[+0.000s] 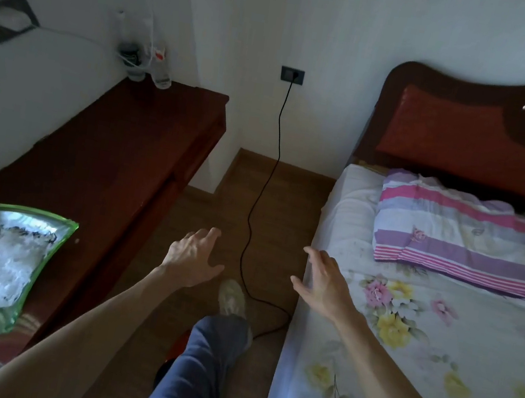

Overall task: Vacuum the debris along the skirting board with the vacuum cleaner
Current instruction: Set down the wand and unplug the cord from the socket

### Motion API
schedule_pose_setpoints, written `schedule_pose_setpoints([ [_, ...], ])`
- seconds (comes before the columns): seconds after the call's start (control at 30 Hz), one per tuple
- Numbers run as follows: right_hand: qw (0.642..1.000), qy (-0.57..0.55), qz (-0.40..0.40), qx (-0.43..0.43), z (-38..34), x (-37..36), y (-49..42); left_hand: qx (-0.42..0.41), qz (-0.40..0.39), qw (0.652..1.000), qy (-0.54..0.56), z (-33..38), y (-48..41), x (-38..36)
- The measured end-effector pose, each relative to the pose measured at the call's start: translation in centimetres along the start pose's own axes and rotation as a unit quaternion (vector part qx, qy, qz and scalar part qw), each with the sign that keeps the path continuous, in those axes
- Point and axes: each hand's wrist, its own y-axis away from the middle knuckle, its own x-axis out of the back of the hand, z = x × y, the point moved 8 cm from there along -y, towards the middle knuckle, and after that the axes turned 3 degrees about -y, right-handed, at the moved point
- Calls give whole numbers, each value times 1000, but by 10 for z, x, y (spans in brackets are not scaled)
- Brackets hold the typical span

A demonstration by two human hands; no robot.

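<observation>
Vacuum cleaner (178,346) mostly hidden behind leg (202,362).

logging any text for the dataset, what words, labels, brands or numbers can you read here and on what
None can be read.
Bottles on the dresser: any labels too blurred to read.
Wall socket with the black cord: no marking visible.
Pillow and bedsheet: stripes and flowers only.

Bed (440,332) (striped pillow (462,239)), dresser (115,157).
</observation>
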Motion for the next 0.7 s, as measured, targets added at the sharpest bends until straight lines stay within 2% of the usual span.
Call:
schedule_pose_setpoints([
  [0.23,1000,9,24,10,16,16,-106,-6,16,1000,7,-17,-100,20],
  [0.53,999,37,-21,23,13,5,-368,-6,5,1000,16,-76,-327,42],
  [0.7,999,34,-35,11,9,33,-479,-35,-14,999,22,-65,-428,64],
])
